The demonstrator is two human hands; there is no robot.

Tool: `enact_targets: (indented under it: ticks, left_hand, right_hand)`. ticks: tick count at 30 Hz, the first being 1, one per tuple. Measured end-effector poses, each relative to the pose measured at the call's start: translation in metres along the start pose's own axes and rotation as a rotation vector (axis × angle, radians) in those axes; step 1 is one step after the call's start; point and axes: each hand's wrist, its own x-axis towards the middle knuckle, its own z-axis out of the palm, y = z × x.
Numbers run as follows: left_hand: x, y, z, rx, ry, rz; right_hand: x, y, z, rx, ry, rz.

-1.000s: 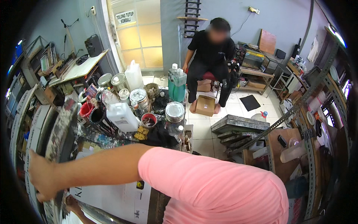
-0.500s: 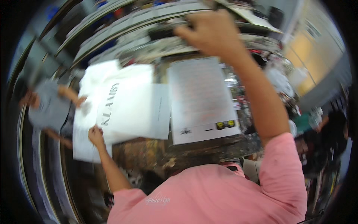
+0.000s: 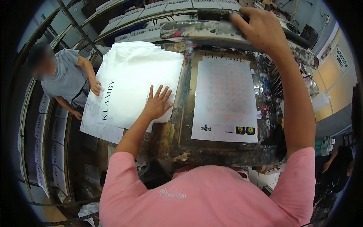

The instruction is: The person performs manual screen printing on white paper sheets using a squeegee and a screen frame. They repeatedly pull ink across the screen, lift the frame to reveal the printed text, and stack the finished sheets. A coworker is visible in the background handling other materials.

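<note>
My left hand (image 3: 159, 103) lies spread, fingers apart, on the right part of a stack of white sheets (image 3: 136, 68) with black lettering. The stack sits on the left of a paint-stained work table (image 3: 166, 145). My right hand (image 3: 261, 30) is raised at the far side, curled over the edge of a tilted, paint-spattered frame (image 3: 200, 31). Its far fingertips are partly hidden. In front of that frame, a white printed sheet (image 3: 225, 94) with faint reddish marks and two dark squares lies flat on a dark board.
A co-worker (image 3: 64, 72) in grey stands at the left, one hand on the stack's edge. Racks of printed sheets (image 3: 58, 132) run along the left and back. Jars and tools (image 3: 308, 83) crowd the right side. Another person (image 3: 334, 166) in dark clothing is at the far right.
My left hand has moved right from the stack's near-left edge and now lies flat on it. My right hand stays raised at the frame. The view has shifted and become sharper.
</note>
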Motion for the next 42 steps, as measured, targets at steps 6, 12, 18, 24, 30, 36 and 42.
enact_targets:
  ticks: [6,12,18,24,30,36,42]
  left_hand:
    - [0.002,0.013,0.013,-0.133,-0.068,-0.094]
    - [0.011,0.014,0.023,-0.138,-0.026,-0.117]
    - [0.012,0.013,0.034,-0.208,0.058,-0.117]
    - [0.023,0.001,0.036,-0.357,0.255,-0.058]
    - [0.076,0.017,-0.021,-0.702,0.313,-0.350]
    - [0.102,0.126,-0.046,-0.693,0.187,-0.209]
    - [0.056,0.156,-0.019,-0.572,0.158,-0.060]
  right_hand:
    - [-0.004,-0.006,-0.001,0.007,0.010,0.070]
    - [-0.001,-0.010,-0.012,0.076,0.073,0.096]
    - [-0.004,-0.003,-0.007,0.078,0.060,0.056]
    - [-0.014,0.001,-0.004,0.115,0.082,0.034]
    - [-0.006,0.004,-0.010,0.140,-0.034,0.046]
    - [0.001,0.009,-0.005,0.121,0.024,0.009]
    - [0.011,0.005,-0.016,0.104,-0.056,0.025]
